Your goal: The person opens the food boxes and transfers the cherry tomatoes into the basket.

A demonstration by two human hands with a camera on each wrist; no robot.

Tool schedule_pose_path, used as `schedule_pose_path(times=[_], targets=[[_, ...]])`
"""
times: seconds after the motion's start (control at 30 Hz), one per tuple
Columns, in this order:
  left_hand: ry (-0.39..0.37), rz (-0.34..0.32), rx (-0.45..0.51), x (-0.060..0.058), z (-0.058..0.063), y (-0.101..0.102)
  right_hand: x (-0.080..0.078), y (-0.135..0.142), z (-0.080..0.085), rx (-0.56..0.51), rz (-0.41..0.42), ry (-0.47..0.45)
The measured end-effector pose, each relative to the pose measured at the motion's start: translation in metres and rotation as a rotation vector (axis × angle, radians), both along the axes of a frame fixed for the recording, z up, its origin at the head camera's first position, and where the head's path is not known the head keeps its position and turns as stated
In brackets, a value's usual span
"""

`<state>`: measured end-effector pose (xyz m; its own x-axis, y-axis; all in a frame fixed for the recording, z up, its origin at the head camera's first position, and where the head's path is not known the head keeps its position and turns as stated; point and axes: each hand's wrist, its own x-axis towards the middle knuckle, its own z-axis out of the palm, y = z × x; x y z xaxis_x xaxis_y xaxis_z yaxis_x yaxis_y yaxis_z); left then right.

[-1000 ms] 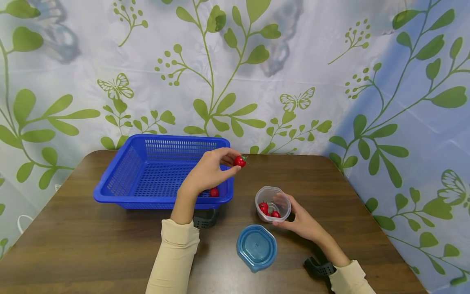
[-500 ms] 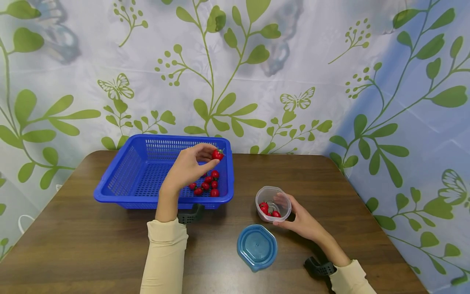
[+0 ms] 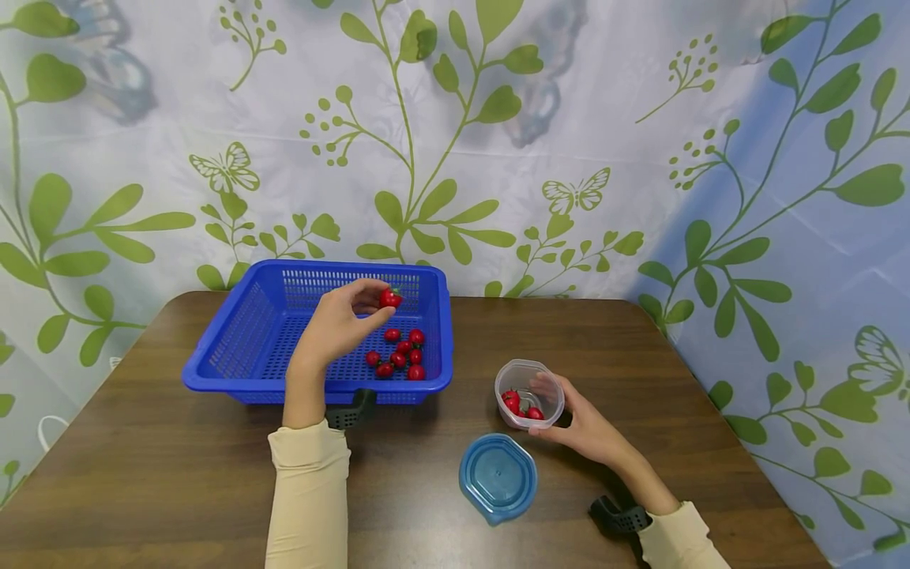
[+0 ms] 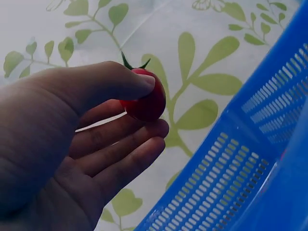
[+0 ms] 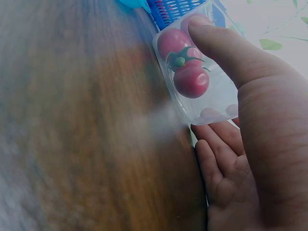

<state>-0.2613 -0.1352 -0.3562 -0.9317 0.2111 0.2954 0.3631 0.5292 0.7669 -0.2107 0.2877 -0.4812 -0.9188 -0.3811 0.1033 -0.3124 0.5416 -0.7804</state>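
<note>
My left hand (image 3: 340, 320) pinches a red cherry tomato (image 3: 390, 298) with green sepals above the blue basket (image 3: 213, 386). The left wrist view has the thumb (image 4: 130, 84) pressed on that tomato (image 4: 153, 103), the other fingers behind and below it. Several cherry tomatoes (image 3: 398, 359) lie on the basket floor toward its right side. My right hand (image 3: 586, 427) grips a small clear plastic container (image 3: 506, 378) by its right side. Inside the container are a few cherry tomatoes (image 5: 192, 81), seen through its wall in the right wrist view.
A blue lid (image 3: 498, 476) lies on the wooden table (image 3: 178, 482) in front of the container. Behind the table hangs a leaf-patterned curtain (image 3: 455, 158). Each wrist wears a dark strap (image 3: 620, 518).
My left hand has moved left, from the basket's right edge to above its middle, with the tomato still pinched. The tomatoes in the basket have come into sight. The right hand has stayed put.
</note>
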Motion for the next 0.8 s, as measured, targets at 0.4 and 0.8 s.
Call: schedule_pose_path(times=[0.4,0.8], targets=[[0.002,0.018,0.011,-0.0001,-0.0007,-0.0104,-0.0011,0.0010,-0.0013,0.009,-0.002,0.007],[0.022,0.006,0.021,-0.0016,-0.0022,-0.0100,-0.0016,0.0008,-0.0021,-0.014,0.010,-0.002]])
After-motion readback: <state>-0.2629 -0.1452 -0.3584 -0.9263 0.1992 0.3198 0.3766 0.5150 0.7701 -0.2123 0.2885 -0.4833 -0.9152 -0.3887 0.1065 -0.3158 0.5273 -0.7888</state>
